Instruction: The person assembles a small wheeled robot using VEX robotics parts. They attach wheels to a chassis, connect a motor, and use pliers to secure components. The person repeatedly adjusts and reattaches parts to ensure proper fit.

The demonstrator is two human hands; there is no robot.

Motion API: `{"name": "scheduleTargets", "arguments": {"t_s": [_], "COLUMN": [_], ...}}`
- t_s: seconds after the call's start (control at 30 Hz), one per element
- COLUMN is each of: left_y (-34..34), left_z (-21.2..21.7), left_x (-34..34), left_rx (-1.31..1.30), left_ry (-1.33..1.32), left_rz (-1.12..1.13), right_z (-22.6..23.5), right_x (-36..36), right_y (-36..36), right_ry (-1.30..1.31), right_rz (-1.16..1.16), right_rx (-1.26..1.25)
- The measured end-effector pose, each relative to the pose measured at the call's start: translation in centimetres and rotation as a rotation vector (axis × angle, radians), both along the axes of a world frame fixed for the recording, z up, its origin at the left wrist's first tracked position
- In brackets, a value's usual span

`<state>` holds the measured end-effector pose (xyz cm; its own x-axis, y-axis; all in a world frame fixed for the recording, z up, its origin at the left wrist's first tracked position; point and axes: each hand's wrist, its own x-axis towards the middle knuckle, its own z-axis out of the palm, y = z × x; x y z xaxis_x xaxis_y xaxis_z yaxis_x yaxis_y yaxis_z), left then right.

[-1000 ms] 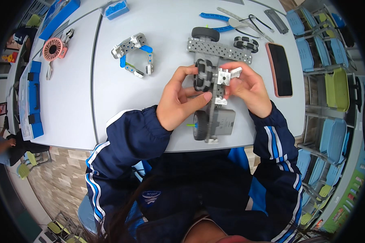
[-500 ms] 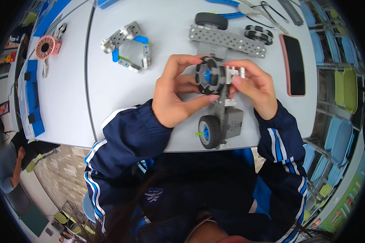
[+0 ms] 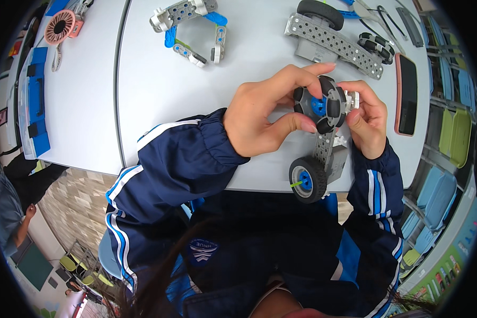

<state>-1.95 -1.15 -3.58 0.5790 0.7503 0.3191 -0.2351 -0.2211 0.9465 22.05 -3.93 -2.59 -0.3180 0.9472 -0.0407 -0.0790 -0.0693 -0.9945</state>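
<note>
My left hand (image 3: 265,114) pinches a black and grey roller wheel (image 3: 319,105) with a blue hub, thumb and fingers around its rim. My right hand (image 3: 367,119) grips the other side of the same wheel and the white connector beside it. The wheel sits at the top end of a grey perforated beam assembly (image 3: 326,153) that stands tilted over the white table's (image 3: 159,95) near edge. A black rubber tyre wheel (image 3: 306,180) with a blue hub is fixed at the assembly's lower end.
A second grey perforated beam with wheels (image 3: 336,34) lies at the back right. A grey and blue linked frame (image 3: 193,29) lies at the back centre. A phone in a pink case (image 3: 406,93) is at the right. A pink fan (image 3: 60,26) and blue boxes (image 3: 34,103) sit left.
Both hands lifted the assembly closer to the camera and turned it, so the roller wheel now faces up between my fingers. The view has tilted nearer to the table.
</note>
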Motion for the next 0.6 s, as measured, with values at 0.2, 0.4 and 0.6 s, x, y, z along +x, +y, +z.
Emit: {"name": "scheduleTargets", "arguments": {"t_s": [0.2, 0.4, 0.6], "left_y": [0.15, 0.14, 0.18], "left_z": [-0.04, -0.01, 0.79], "left_x": [0.15, 0.3, 0.66], "left_rx": [0.057, 0.161, 0.153], "left_ry": [0.091, 0.122, 0.236], "left_rz": [0.031, 0.053, 0.041], "right_z": [-0.28, -0.09, 0.1], "right_x": [0.06, -0.01, 0.33], "right_y": [-0.08, -0.27, -0.36], "right_ry": [-0.031, -0.023, -0.053], "right_rz": [-0.013, 0.001, -0.005], "right_rx": [0.009, 0.023, -0.002]}}
